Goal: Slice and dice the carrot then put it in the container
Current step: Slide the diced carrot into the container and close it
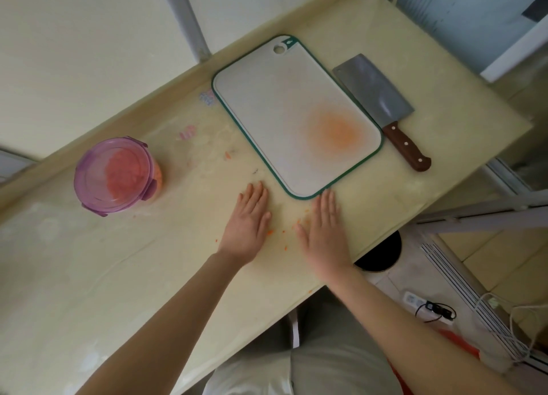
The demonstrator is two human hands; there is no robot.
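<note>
- Left hand (247,222): laid flat on the table, palm down, fingers straight and together; nothing is held.
- Right hand (324,234): likewise flat and empty, fingers straight, tips reaching the near corner of the cutting board (284,103); whether they touch it cannot be told.
- Carrot crumbs (270,233): a few small orange bits are scattered on the table between and around the hands.
- Diced carrot (124,172): seen through the purple lid (95,163), piled inside the round container (156,173), which stands well left of the board with the lid on. The task is judged done, bar the crumbs.
- Handling, as judged: the container is taken to be light, rigid plastic, best gripped round the wall rather than by the lid clips. The dice are small and damp, likely to stick and roll; strays are better swept than pinched.
- Cutting board: white, green-rimmed, bare save an orange stain (335,132).
- Cleaver (376,98): laid flat just right of the board, wooden handle toward the near edge.
- Table (89,276): cream surface, smeared and marked.
- Room: pale wall, metal frame posts (189,17), tiled floor, a power strip (415,301) with cables at lower right.
</note>
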